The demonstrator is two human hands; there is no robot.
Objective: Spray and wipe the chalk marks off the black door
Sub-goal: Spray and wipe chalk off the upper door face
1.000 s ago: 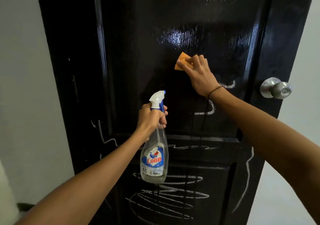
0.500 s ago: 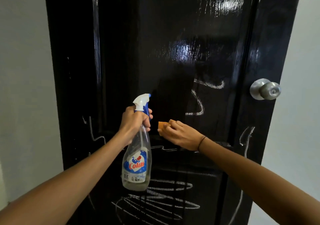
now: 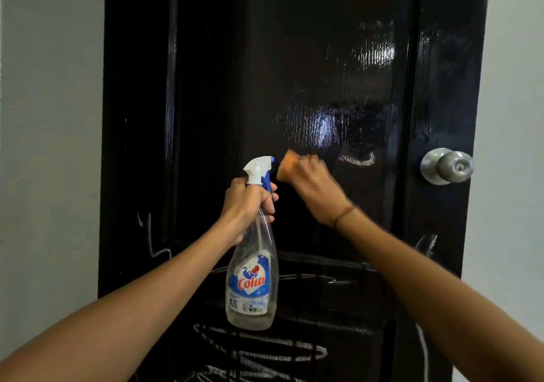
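Note:
A glossy black door [image 3: 294,58] fills the view, wet and shiny on its upper panel. My left hand [image 3: 250,202] grips the neck of a clear Colin spray bottle [image 3: 253,284] with a white and blue trigger, held upright in front of the door. My right hand [image 3: 312,187] holds an orange cloth [image 3: 287,164] against the middle panel, just right of the nozzle; the hand is motion-blurred. One short chalk curve [image 3: 357,159] lies right of that hand. Chalk scribbles [image 3: 265,349] cover the lower panel, with more chalk lines on the left stile [image 3: 151,240] and the right stile [image 3: 426,245].
A round metal doorknob [image 3: 447,166] sticks out at the door's right edge. Pale grey walls [image 3: 50,146] flank the door on both sides.
My right hand swept the cloth down to the panel's bottom, then back up to mid panel. The chalk line under the curve is gone. The bottle stayed in my left hand.

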